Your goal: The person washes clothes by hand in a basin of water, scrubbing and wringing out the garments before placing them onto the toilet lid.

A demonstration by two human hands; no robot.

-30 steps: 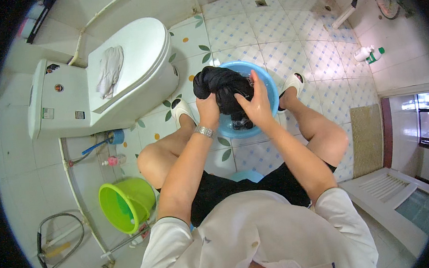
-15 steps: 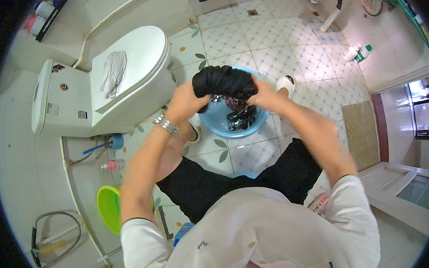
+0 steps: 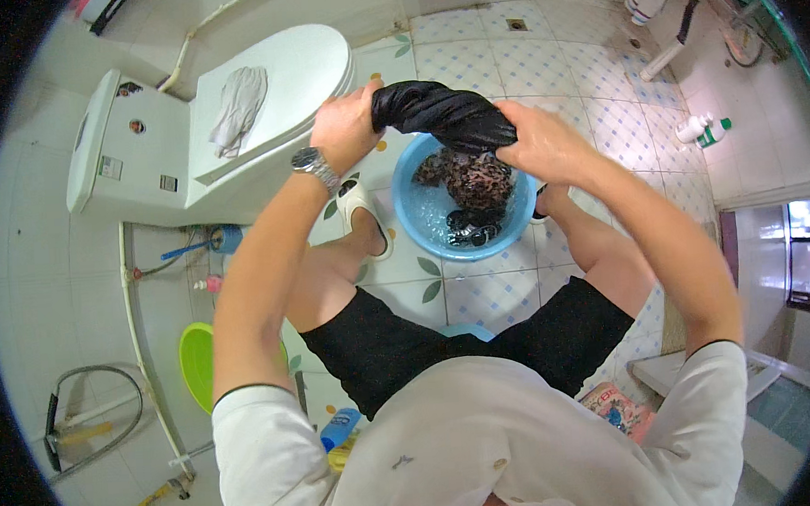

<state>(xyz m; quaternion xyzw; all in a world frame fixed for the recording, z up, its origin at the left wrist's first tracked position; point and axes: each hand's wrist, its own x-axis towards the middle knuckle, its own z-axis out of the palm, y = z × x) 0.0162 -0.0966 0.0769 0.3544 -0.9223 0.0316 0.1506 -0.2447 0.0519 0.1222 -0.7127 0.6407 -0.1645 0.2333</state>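
A twisted black wet garment [image 3: 441, 113] is stretched between my two hands above the far side of a blue basin [image 3: 405, 218]. My left hand [image 3: 349, 125], below a metal wristwatch, is wrapped round its left end. Round the right end, my right hand [image 3: 539, 143] is closed. Inside the basin lie a dark patterned cloth [image 3: 477, 182] and a smaller black piece [image 3: 474, 227] in sudsy water. The basin stands on the floor between my feet.
On the left, a white toilet [image 3: 274, 80] carries a grey cloth [image 3: 239, 112] on its lid. A lime green basin [image 3: 198, 366] and a blue bottle [image 3: 340, 429] are near my left side. White and green bottles [image 3: 704, 131] stand by the right wall.
My hands have raised the black garment and twisted it from a bunched bundle into a tight rope. More of the basin and the patterned cloth shows below.
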